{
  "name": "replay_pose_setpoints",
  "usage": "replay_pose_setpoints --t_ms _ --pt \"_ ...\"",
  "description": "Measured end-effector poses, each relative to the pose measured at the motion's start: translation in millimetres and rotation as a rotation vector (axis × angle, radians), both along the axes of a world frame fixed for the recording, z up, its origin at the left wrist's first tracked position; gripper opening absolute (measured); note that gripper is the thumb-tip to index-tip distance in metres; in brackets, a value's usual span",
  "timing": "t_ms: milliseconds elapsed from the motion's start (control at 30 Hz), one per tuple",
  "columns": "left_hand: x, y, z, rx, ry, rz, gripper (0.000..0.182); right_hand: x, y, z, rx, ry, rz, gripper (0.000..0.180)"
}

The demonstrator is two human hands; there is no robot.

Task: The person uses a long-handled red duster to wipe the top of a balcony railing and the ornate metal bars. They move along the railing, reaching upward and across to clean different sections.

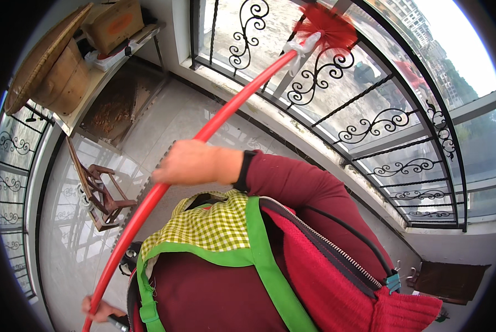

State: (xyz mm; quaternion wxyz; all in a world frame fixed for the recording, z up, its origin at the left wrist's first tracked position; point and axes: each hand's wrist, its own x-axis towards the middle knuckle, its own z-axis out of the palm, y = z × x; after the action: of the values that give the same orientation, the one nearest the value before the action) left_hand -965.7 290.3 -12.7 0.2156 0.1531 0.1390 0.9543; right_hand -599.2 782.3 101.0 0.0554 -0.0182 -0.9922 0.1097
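My right hand point(190, 162) grips the middle of a long red pole point(241, 97) in front of my chest. Lower down, at the left edge of my body, my left hand point(99, 309) is closed around the pole's lower part. The pole slants up and away to a red bristle brush head point(329, 27), blurred, at the upper part of the black wrought-iron window railing point(314, 81). Whitish plastic point(300, 49) is wrapped where brush and pole meet. Whether the bristles touch the railing or the glass, I cannot tell.
A wooden chair point(102, 199) stands on the shiny tiled floor point(148, 137) at left. Behind it, a shelf table point(102, 79) bears a wooden tub point(63, 79), a woven round tray point(44, 62) and a cardboard box point(113, 27). A stained window ledge point(273, 114) runs below the railing.
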Motion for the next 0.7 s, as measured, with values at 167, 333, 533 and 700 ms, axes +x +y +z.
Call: replay_pose_setpoints --t_ms 167,333,533,700 --pt "56.5 20.8 -28.1 -0.332 -0.157 0.053 0.027 26.9 4.5 -46.3 -0.03 -0.034 -0.044 0.01" --pt "53.0 25.6 -6.1 -0.35 -0.129 -0.008 0.027 22.1 7.0 -61.6 -0.081 -0.072 -0.031 0.014" --pt "33.3 21.4 7.4 -0.29 0.042 0.071 0.026 31.4 23.1 -44.8 -0.008 0.006 -0.129 0.018" --pt "19.0 13.6 26.9 -0.21 0.142 0.121 0.027 38.4 24.4 -30.6 -0.015 0.13 -0.162 0.015"
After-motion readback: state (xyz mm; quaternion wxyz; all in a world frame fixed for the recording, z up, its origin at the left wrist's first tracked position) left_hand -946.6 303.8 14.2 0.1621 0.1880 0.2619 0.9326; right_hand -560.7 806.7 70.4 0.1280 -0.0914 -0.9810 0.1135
